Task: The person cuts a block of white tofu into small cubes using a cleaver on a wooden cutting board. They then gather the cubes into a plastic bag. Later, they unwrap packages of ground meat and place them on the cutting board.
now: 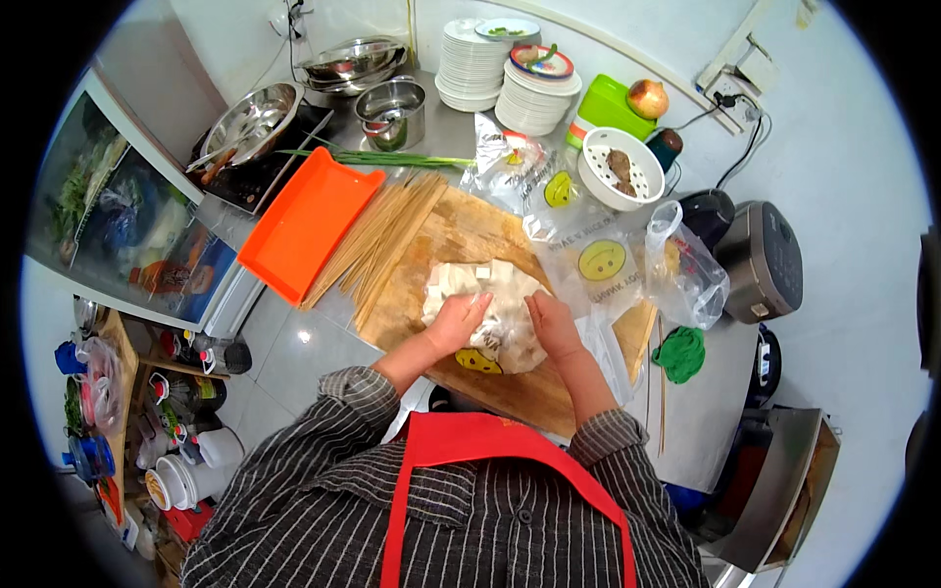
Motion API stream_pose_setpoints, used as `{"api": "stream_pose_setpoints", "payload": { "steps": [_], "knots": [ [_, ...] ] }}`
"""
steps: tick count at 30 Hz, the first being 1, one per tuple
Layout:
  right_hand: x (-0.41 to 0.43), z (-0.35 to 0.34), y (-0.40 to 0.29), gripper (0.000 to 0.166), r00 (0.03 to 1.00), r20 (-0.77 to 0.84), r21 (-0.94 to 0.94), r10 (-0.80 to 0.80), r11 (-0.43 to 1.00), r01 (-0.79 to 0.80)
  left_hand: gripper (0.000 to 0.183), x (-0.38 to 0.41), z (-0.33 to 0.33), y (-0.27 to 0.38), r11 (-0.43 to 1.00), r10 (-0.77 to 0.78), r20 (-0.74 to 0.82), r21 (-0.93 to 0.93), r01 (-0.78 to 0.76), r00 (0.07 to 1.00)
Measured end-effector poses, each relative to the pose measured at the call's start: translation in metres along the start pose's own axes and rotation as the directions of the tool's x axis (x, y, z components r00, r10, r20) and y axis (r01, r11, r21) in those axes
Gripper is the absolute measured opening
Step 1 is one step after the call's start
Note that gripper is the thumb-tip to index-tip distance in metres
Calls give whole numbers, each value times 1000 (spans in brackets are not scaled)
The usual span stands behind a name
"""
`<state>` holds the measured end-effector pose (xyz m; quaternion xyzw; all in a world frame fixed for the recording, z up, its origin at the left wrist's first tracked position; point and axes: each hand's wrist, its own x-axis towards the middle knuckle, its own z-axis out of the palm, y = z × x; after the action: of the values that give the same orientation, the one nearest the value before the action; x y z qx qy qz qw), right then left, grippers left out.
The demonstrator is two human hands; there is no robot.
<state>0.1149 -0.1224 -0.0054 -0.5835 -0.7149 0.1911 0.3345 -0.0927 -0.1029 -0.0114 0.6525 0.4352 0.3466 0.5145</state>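
A clear plastic bag (479, 360) with a yellow smiley print lies on the wooden cutting board (456, 220). Pale cubes (489, 278), which look like tofu, fill it and show at the far side. My left hand (459, 325) pinches the bag's plastic on the left, thumb towards the middle. On the right, my right hand (553, 325) grips the same bag with curled fingers. Many thin wooden skewers (390, 231) lie across the board's left edge, beside an orange plastic tray (309, 224).
Smiley-printed plastic bags (599, 257) cover the board's right side, near a white perforated bowl (621, 169) and a rice cooker (761, 261). Stacked white plates (470, 70), a steel pot (391, 114) and scallions (404, 158) are behind. A glass-door fridge (132, 206) stands left.
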Motion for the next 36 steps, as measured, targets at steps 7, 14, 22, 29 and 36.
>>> {"api": "stream_pose_setpoints", "payload": {
  "steps": [7, 14, 22, 29, 36],
  "knots": [
    [-9, -13, -45, 17, 987, 107, 92, 117, 988, -127, 36, 14, -19, 22, 906, -82, 71, -409, 104, 994],
    [-15, 4, -22, 17, 950, 50, 417, 309, 858, -301, 21, 17, 20, 72, 948, 254, 69, 182, -262, 965],
    [-9, -10, -38, 15, 738, 247, 672, 627, 438, -597, 13, 4, 30, 4, 988, -93, 71, -116, 101, 993],
    [-22, -8, -43, 32, 723, 154, 886, 674, 229, -402, 8, 3, 48, 1, 982, -37, -36, 181, 42, 999],
    [-5, 1, -73, 29, 930, 64, 699, 362, 649, -300, 14, -9, 42, 38, 934, 205, 112, 273, -228, 972]
  ]
}}
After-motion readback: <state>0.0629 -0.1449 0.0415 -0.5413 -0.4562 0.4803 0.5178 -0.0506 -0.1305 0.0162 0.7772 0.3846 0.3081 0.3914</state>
